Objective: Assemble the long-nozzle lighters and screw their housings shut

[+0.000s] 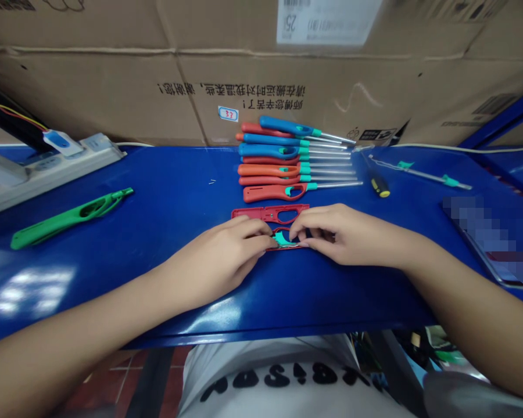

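A red lighter half-shell with a teal trigger piece [281, 238] lies on the blue table between both hands. My left hand [250, 247] has its fingers closed on the left part of this shell. The thumb and fingers of my right hand [316, 232] pinch its right end, near a thin wire or metal bit too small to make out. Just above them sits another red half-shell [265, 214], open side up, touching or close to the fingertips.
Several red, orange and blue lighters [270, 170] lie stacked behind the hands. Green shells [70, 219] and a power strip [52, 168] are left. A screwdriver [379, 183], a metal rod with teal parts [427, 174] and a tablet-like device [483, 244] are right. Cardboard [126, 96] stands behind.
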Available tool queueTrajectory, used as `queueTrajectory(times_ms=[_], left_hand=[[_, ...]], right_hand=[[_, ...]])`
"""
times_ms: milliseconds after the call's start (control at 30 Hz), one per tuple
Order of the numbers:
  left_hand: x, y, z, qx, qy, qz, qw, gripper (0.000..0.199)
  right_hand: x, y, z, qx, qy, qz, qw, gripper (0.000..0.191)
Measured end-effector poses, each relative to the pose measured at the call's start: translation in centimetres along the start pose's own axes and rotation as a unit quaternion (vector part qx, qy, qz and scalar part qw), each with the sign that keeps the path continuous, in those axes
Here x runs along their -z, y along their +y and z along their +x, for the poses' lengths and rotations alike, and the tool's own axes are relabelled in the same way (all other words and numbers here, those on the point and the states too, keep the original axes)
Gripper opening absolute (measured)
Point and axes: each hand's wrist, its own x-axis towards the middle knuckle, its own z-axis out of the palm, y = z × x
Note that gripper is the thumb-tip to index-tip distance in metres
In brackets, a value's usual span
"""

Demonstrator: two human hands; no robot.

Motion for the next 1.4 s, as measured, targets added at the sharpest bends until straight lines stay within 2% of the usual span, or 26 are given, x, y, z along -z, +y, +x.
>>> queueTrajectory(times_ms=[333, 467, 600, 700, 867, 1167, 1400], left_hand=[[-0.1, -0.1, 0.1, 0.006, 0.003, -0.011, 1.0, 0.029], [1.1, 0.1, 0.1, 0.032, 0.0, -0.041, 0.999, 0.023], [2.5, 0.1, -0.1, 0.061, 0.016, -0.014, 0.998, 0.016], [3.1, -0.1, -0.3, 0.097, -0.014, -0.002, 0.995, 0.014], [3.0, -0.5, -0.5, 0.14, -0.067, -0.017, 0.988, 0.013], [2.8, -0.9, -0.4, 0.109, -0.055, -0.039, 0.992, 0.02], [2.8, -0.6, -0.4, 0.136, -0.047, -0.031, 0.989, 0.015]], right_hand=[[0.1, 0.1, 0.0, -0.028, -0.001, 0.014, 0.999, 0.022], [-0.1, 0.1, 0.0, -0.027, 0.007, 0.008, 1.0, 0.018], [0.0, 0.1, -0.1, -0.017, 0.0, 0.016, 1.0, 0.02], [0.0, 0.0, 0.0, -0.016, 0.004, 0.013, 1.0, 0.02], [-0.2, 0.1, 0.1, -0.011, 0.013, 0.003, 1.0, 0.018], [-0.3, 0.1, -0.1, 0.0, 0.004, -0.013, 1.0, 0.022], [-0.3, -0.1, -0.2, 0.013, 0.009, -0.027, 1.0, 0.02]])
